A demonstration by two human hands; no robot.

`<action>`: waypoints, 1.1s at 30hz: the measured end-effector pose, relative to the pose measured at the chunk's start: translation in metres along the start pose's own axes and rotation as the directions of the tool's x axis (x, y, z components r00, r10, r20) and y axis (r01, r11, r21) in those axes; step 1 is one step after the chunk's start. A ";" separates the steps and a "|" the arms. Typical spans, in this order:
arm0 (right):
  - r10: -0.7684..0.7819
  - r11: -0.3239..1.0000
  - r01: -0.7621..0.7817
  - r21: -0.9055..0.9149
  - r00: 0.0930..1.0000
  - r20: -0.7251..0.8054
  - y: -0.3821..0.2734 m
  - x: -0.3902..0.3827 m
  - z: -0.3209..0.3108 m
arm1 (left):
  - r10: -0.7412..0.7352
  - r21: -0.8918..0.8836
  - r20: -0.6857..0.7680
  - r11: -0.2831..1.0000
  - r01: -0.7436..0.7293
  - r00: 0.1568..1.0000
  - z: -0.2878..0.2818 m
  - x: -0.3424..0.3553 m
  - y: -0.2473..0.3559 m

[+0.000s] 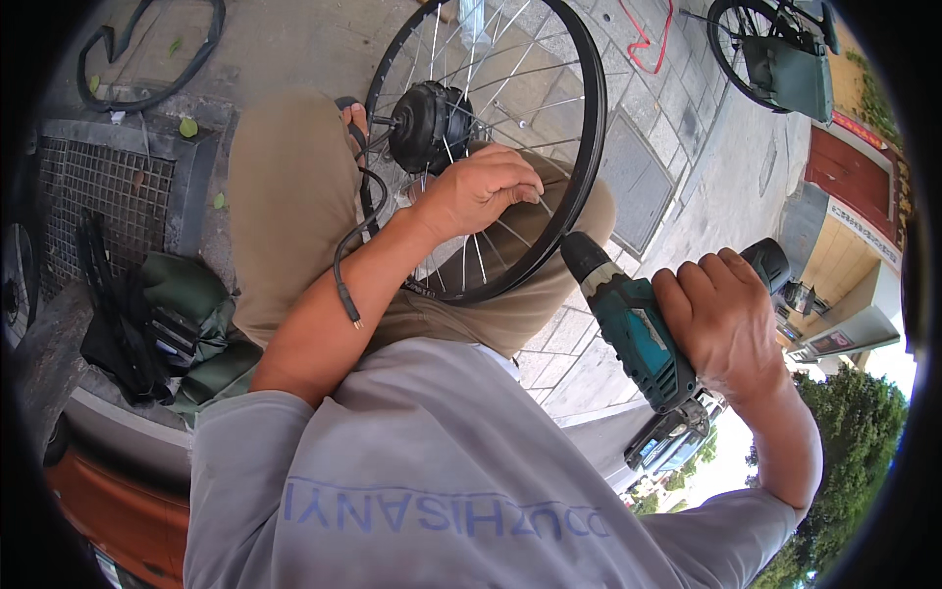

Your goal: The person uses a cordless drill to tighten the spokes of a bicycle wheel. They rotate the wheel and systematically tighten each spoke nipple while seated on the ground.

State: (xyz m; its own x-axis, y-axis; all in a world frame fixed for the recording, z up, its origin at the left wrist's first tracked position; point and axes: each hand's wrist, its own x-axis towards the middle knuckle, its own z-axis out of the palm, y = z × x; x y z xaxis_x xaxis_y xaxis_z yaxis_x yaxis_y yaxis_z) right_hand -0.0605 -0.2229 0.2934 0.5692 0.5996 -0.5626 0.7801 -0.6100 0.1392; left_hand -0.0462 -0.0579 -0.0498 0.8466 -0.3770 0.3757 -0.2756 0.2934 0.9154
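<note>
A bicycle wheel with a black rim [593, 108] leans across my knees, its black hub motor [424, 128] toward the far left side. My left hand [481, 191] is inside the wheel, with thumb and fingers pinched on a thin metal spoke [547, 206] close to the rim. From the hub a black cable [339, 260] hangs over my left forearm, its plug end loose. My right hand [721, 319] is wrapped round a teal and black cordless drill [643, 344]. The drill's nose points at the rim's outer side; its bit is hidden there.
A metal floor grate [103, 182] lies at left, below a loose black tyre or tube [93, 83]. Dark green bags [191, 285] sit beside my left leg. At far right stands a bicycle with a green pannier [785, 79]; a red cord [643, 59] lies on the paving.
</note>
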 end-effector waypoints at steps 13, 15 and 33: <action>0.075 0.978 -0.088 0.188 0.994 0.074 0.003 -0.003 0.007 | -0.053 -0.035 -0.034 0.998 0.052 0.998 0.008 -0.004 0.006; 0.087 0.974 -0.103 0.201 0.992 0.087 0.004 -0.005 0.009 | -0.050 -0.035 -0.037 0.998 0.049 0.998 0.009 -0.005 0.006; 0.071 0.973 -0.081 0.215 0.996 0.056 0.010 -0.008 0.020 | -0.032 -0.017 -0.038 0.999 0.032 0.999 0.010 -0.005 0.004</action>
State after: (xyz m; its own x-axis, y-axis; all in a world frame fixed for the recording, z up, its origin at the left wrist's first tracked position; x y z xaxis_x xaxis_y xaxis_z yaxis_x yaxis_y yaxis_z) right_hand -0.0628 -0.2440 0.2833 0.6075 0.5248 -0.5962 0.6568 -0.7540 0.0056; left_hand -0.0562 -0.0636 -0.0463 0.8719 -0.3523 0.3401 -0.2408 0.2963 0.9242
